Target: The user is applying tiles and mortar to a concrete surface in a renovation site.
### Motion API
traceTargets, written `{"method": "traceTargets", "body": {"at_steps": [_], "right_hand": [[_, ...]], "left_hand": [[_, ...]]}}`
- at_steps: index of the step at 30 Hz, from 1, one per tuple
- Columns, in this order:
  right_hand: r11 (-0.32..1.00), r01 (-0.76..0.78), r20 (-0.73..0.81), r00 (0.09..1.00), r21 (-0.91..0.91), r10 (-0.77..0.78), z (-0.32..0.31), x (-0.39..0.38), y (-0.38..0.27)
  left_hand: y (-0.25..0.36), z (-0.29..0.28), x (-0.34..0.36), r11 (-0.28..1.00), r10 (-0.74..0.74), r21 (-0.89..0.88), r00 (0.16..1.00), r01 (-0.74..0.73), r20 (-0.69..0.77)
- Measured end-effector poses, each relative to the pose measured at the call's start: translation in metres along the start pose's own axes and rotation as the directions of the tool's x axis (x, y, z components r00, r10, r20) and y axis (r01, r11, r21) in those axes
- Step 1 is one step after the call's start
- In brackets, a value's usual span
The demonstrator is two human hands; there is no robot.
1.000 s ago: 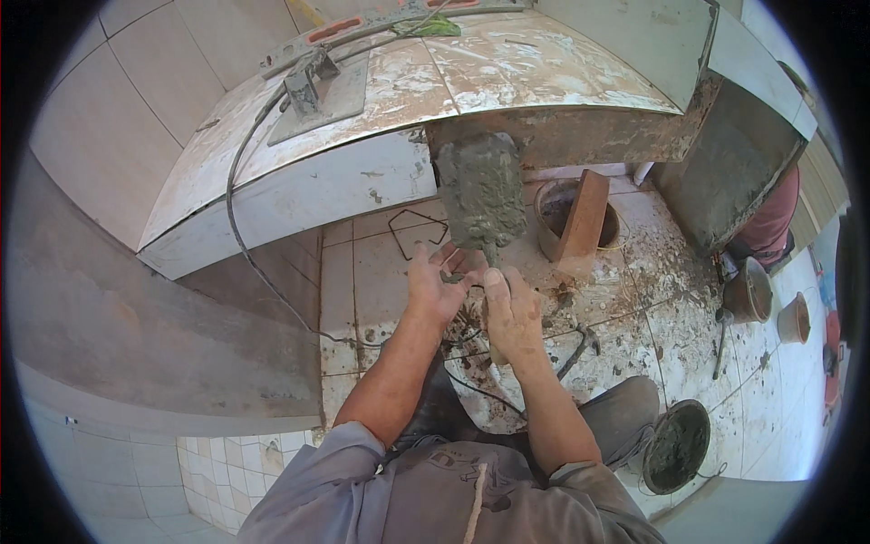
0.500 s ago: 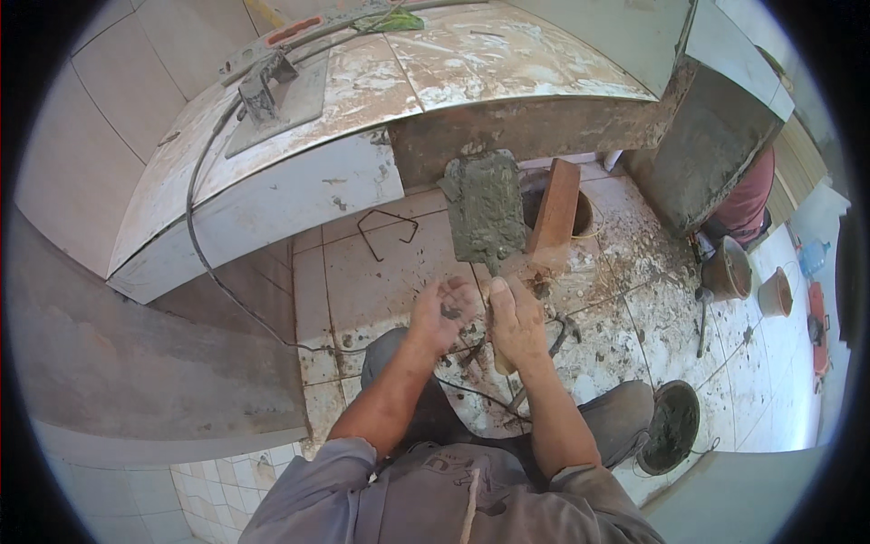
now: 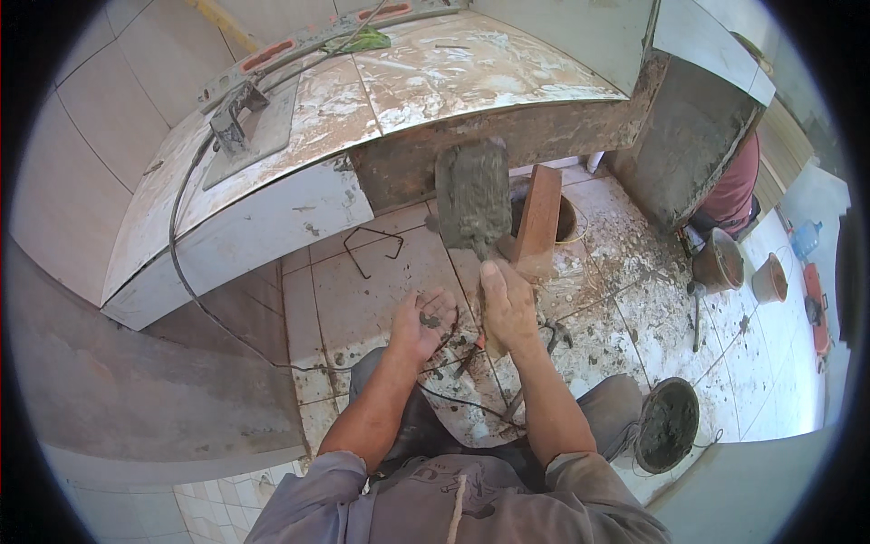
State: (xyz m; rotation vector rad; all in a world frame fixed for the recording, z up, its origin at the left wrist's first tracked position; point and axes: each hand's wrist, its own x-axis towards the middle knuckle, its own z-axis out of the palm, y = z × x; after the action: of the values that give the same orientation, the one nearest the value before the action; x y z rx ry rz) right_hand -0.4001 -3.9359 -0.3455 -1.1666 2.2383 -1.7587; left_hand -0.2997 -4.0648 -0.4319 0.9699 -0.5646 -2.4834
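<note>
Observing from above, we find the right hand [image 3: 509,304] closed around the handle of a trowel [image 3: 474,195], whose mortar-coated blade points away from the body, in front of the counter's dark underside. We cannot tell whether blade and counter touch. The left hand [image 3: 424,322] is palm up, fingers loosely spread, with a small dark lump of mortar [image 3: 429,319] on it, just beside the right hand and apart from the trowel.

Surroundings: we note a tiled counter [image 3: 435,68] smeared with pale residue, its front edge spanning the space beyond the hands. A reddish-brown block [image 3: 538,213] leans at a bucket [image 3: 568,218] just right of the blade, hiding part of its opening. A bent metal rod [image 3: 376,233] lies on the floor beyond the left hand. A dark cable [image 3: 181,263] hangs down the counter front and runs along the floor toward the left knee. We see a mortar bucket [image 3: 668,424] beside the right knee, and a hammer [image 3: 697,317] farther right on the debris-strewn tiles.
</note>
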Motion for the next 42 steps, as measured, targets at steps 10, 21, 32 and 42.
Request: {"method": "traceTargets", "body": {"at_steps": [10, 21, 32, 42], "right_hand": [[0.997, -0.064, 0.049, 0.997, 0.051, 0.061, -0.018, 0.007, -0.014], [0.997, 0.077, -0.027, 0.997, -0.023, -0.077, -0.016, 0.004, -0.003], [0.998, 0.055, -0.162, 0.985, -0.03, -0.059, 0.001, -0.009, 0.007], [0.999, -0.049, -0.349, 0.936, 0.006, 0.048, 0.017, 0.0, -0.006]], "left_hand": [[0.008, 0.029, 0.006, 0.999, 0.045, -0.003, 0.999, -0.045, 0.027], [-0.001, -0.013, 0.011, 1.0, -0.025, -0.02, 0.997, 0.024, -0.069], [0.003, -0.012, -0.004, 0.998, 0.029, 0.054, 0.992, -0.022, -0.126], [0.016, -0.04, -0.007, 0.996, 0.075, 0.056, 0.99, -0.069, -0.117]]}}
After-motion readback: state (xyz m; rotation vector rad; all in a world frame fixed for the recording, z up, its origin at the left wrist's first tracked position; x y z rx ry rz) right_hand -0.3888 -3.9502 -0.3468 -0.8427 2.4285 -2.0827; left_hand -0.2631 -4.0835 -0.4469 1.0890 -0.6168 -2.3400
